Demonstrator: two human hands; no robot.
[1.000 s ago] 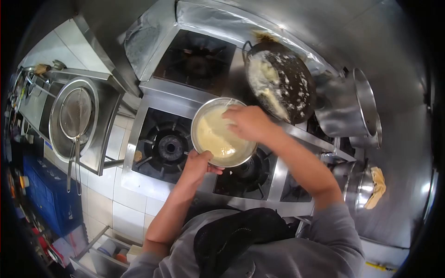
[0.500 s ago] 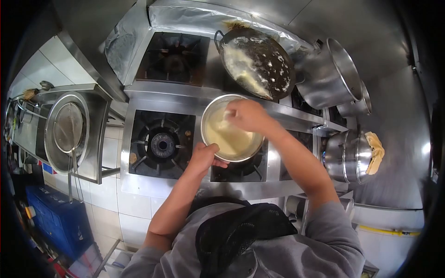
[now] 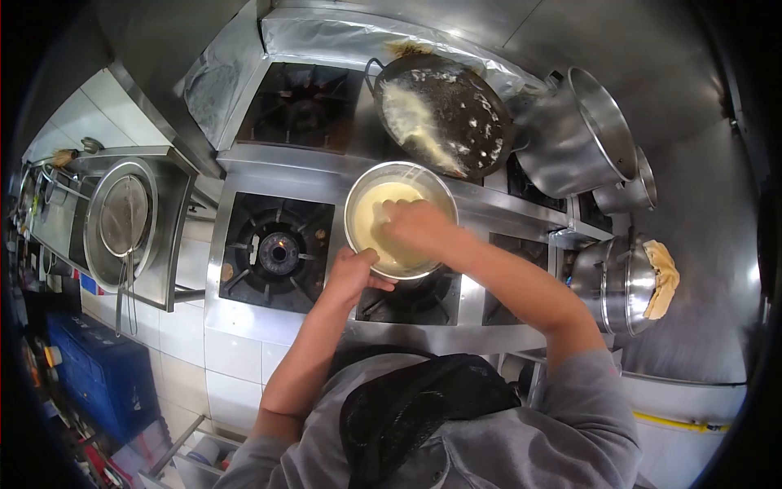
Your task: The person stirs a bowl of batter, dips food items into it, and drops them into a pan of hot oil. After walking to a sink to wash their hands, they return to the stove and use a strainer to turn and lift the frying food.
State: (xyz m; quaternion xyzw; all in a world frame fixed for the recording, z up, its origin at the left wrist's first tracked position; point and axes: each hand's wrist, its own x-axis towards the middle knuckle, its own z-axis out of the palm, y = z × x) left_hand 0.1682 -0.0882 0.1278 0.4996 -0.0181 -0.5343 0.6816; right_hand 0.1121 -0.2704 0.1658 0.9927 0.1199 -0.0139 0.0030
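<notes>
Here, 2 bare hands work at a round silver metal bowl (image 3: 352,204) of pale yellow, wet mixture (image 3: 375,238), which is held up over the front edge of the stainless-steel stove (image 3: 269,319), partly above a black front burner (image 3: 411,303). The left hand (image 3: 354,275) grips the bowl's near left side, thumb at the rim and fingers curled outside. The right hand (image 3: 414,231) reaches in over the right rim, its fingers bent down into the mixture – whether they pinch anything, I cannot tell. Towards the stove's back edge sits a wide dark pan (image 3: 466,102), streaked with pale residue. To its right stands a large steel pot (image 3: 566,143). Far left, a round wire-mesh strainer (image 3: 125,216) lies over a wide metal basin (image 3: 96,253).
</notes>
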